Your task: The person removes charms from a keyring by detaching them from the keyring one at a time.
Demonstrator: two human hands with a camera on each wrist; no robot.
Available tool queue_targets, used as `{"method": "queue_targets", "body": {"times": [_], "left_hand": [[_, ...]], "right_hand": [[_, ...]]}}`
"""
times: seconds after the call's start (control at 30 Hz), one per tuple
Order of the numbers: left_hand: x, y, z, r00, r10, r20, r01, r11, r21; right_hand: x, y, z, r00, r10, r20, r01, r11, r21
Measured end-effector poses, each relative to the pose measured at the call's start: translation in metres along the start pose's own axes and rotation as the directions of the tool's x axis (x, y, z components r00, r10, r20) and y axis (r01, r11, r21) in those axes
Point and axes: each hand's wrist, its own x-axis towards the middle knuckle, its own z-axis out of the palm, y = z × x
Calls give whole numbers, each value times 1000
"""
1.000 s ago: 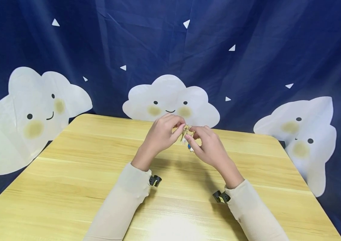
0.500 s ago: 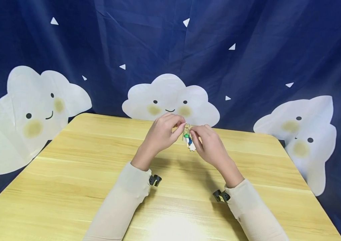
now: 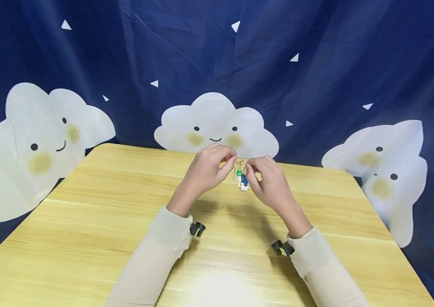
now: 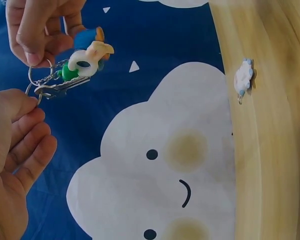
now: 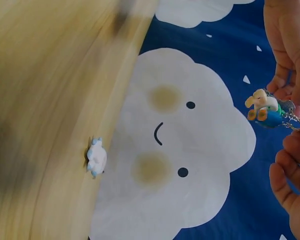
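Note:
Above the far part of the table, my left hand (image 3: pixel 210 167) pinches a metal ring (image 4: pixel 39 95) between thumb and fingertip. My right hand (image 3: pixel 269 180) pinches another metal ring (image 4: pixel 31 75) close by, and the two rings look linked, though I cannot tell exactly how. Silvery keys (image 4: pixel 70 86) hang there together with short chains. Beside them dangles a small figure charm (image 4: pixel 85 64) with green, white, blue and orange parts. Below, a white cloud-shaped charm (image 5: pixel 96 157) with pale blue edges lies apart on the wood.
The light wooden table (image 3: pixel 98 221) reaches back to a dark blue curtain (image 3: pixel 201 47) printed with white clouds. The white charm lies close to the table's far edge. A black wrist camera (image 3: pixel 197 230) sits on the left sleeve, another camera (image 3: pixel 283 248) on the right.
My right hand has shifted slightly right, away from the left fingertips. The figure charm, largely covered a second ago, now hangs in plain sight between the hands. My left hand has stayed nearly still.

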Motion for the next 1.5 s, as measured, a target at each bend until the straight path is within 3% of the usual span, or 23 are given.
{"method": "queue_targets", "body": {"times": [0.53,1.17,1.5], "left_hand": [[0,4,3,999,-16,35,17,999,-38],[0,4,3,999,-31,28,32,998,-46],[1,6,1,991,-84,100,93,992,-89]], "right_hand": [[7,-4,-13,997,-77,-13,76,997,-23],[7,-4,-14,998,-65,17,65,998,-4],[7,-5,-13,998,-54,-39,55,998,15]]}}
